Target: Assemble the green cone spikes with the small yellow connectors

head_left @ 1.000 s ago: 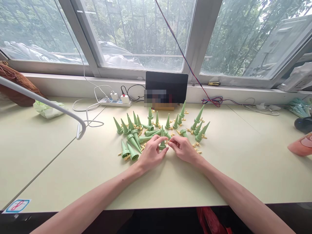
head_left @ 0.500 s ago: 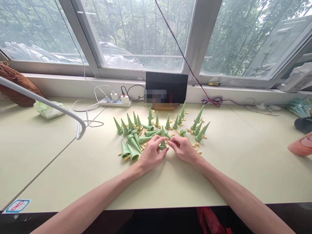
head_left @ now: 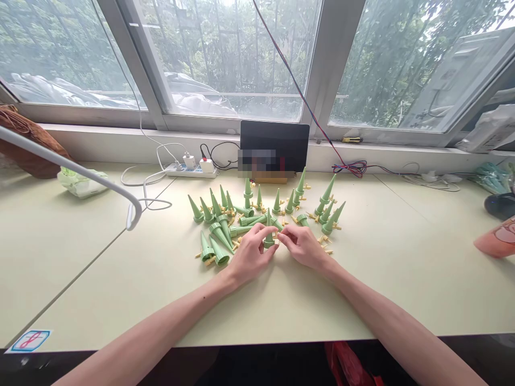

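Between the thumb and fingers of my left hand (head_left: 254, 247) a green plant watering spike (head_left: 269, 230) stands upright, point up, on the table. My right hand (head_left: 300, 244) is closed in a pinch close to the spike's right side, on a small yellow valve (head_left: 276, 235) that is mostly hidden by the fingertips. Whether the valve sits in the spike's side I cannot tell. More green spikes lie on their sides just beyond my left hand, among them one with its open end (head_left: 222, 260) towards me.
Upright spikes with yellow valves (head_left: 329, 220) stand behind and to the right of my hands, with loose yellow valves (head_left: 329, 251) near the right wrist. A dark tablet (head_left: 275, 139) leans at the back. A power strip (head_left: 191, 170) with cables lies left of it; a white metal bar (head_left: 80, 158) crosses the left side.
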### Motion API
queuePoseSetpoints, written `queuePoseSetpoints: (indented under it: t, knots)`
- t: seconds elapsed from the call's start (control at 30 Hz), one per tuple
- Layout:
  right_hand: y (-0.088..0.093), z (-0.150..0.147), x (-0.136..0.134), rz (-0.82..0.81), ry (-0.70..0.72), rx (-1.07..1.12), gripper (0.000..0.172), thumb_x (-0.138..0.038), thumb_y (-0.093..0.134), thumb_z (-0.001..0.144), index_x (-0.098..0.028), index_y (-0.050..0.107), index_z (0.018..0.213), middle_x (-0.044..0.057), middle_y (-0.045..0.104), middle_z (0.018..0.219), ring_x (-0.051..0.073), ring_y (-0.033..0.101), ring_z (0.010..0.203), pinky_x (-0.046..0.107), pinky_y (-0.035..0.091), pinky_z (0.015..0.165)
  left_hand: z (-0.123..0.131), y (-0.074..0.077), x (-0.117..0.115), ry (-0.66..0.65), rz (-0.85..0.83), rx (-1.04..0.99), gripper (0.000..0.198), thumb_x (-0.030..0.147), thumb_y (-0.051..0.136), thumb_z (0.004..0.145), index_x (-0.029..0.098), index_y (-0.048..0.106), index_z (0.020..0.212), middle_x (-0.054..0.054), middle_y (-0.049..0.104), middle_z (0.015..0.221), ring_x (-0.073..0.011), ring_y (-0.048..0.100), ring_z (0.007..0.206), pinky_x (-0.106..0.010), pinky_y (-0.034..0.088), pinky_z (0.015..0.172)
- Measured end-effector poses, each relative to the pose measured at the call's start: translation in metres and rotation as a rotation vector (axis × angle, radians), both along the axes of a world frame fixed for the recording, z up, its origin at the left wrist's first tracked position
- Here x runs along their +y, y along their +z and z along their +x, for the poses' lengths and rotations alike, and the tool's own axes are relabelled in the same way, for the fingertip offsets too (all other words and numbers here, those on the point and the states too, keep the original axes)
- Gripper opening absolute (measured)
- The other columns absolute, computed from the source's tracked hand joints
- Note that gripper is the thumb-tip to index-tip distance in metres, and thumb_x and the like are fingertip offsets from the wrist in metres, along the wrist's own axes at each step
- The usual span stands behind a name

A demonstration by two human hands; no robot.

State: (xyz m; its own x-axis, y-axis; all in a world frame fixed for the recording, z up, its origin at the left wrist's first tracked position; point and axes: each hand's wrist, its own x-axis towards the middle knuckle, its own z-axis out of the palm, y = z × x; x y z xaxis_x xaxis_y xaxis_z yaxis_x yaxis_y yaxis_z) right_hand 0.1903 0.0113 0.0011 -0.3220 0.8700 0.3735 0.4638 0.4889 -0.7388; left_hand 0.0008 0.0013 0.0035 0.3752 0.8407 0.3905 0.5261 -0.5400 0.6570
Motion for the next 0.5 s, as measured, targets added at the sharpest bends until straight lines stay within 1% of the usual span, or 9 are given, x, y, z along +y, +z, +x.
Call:
queuePoseSetpoints:
  t: [0.33,0.5]
  knots:
    - [0.0008,0.0001,-0.0004,-0.021,-0.003,0.021,0.034,-0.037,0.052,0.097,-0.019,0.054,0.068,-0.002,0.051,0.058,0.011,0.038,0.050,0.027,0.029,0.049,0.0003,-0.0021,0.0012,0.001,0.032,0.005,0.028,0.024,0.062,0.091,0.023,0.064,0.119,-0.002,0.060,0.104,-0.0049,0.049,0.054,-0.024,0.049,0.055]
    - [0.0016,0.0006,-0.0004,-0.029,-0.010,0.019,0.034,-0.036,0.052,0.096,-0.019,0.053,0.067,-0.003,0.049,0.057,0.011,0.037,0.050,0.027,0.028,0.048,0.0000,-0.0031,0.0016,0.004,0.051,0.022,0.028,0.024,0.063,0.091,0.024,0.063,0.119,-0.002,0.059,0.104,-0.0049,0.049,0.054,-0.024,0.049,0.057]
